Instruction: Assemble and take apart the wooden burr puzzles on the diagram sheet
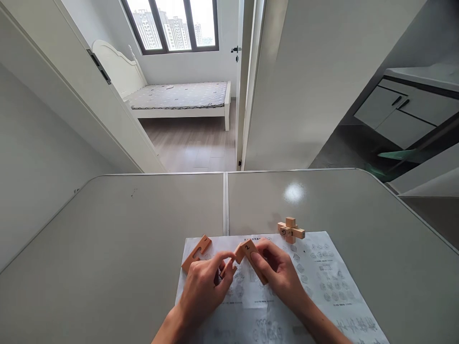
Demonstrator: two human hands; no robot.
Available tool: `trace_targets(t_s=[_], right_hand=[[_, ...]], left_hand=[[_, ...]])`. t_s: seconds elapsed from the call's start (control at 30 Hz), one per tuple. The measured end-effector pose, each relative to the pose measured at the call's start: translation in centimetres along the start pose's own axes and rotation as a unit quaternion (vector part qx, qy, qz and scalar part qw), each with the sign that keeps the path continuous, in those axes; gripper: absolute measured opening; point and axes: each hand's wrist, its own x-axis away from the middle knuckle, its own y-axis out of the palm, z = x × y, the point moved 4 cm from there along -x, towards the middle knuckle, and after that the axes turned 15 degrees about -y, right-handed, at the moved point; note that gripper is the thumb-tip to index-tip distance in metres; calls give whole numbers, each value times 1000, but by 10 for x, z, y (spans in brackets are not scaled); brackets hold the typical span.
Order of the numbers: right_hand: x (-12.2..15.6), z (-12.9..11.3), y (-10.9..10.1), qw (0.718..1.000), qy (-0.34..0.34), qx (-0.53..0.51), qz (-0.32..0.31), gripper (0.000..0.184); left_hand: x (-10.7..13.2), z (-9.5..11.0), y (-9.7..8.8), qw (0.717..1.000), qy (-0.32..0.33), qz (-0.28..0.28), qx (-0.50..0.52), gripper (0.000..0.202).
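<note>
My right hand (281,272) grips a notched wooden puzzle piece (254,258) marked "2" between thumb and fingers, tilted above the paper. Beside it, my left hand (204,282) is closed with thumb and fingertips around another wooden piece (228,271), mostly covered by the fingers. The left index fingertip reaches the upper left end of the "2" piece; whether it touches cannot be made out. Just left of my left hand, a wooden piece (191,260) marked "1", with a cut-out slot, lies on the instruction sheet (251,306).
An assembled cross of interlocked wooden pieces (291,231) stands at the sheet's far edge. The grey table (107,248) has a seam (225,205) across its middle. Beyond its far edge are a doorway, a bed (179,98) and a white cabinet (405,110).
</note>
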Motion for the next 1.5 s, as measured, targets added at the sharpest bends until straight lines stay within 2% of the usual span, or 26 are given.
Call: trace_targets(t_s=[0.2, 0.47, 0.63, 0.73, 0.97, 1.23, 1.5], right_hand=[[1, 8, -5, 998, 23, 32, 42, 37], [4, 8, 1, 988, -9, 155, 24, 24], [4, 7, 4, 978, -30, 204, 12, 33], [5, 9, 6, 971, -41, 234, -11, 29], [6, 5, 8, 959, -64, 276, -16, 24], [7, 9, 8, 962, -56, 264, -33, 25], [6, 5, 10, 954, -85, 286, -41, 27]], left_hand=[[1, -1, -1, 996, 50, 16, -74, 16], [2, 1, 0, 989, 80, 5, -126, 19], [2, 4, -1, 984, 100, 17, -145, 18], [3, 6, -2, 981, 114, 28, -155, 16], [5, 9, -5, 976, 152, 90, -131, 30], [5, 9, -9, 970, 172, 136, -100, 29], [2, 8, -9, 975, 165, 113, -100, 20]])
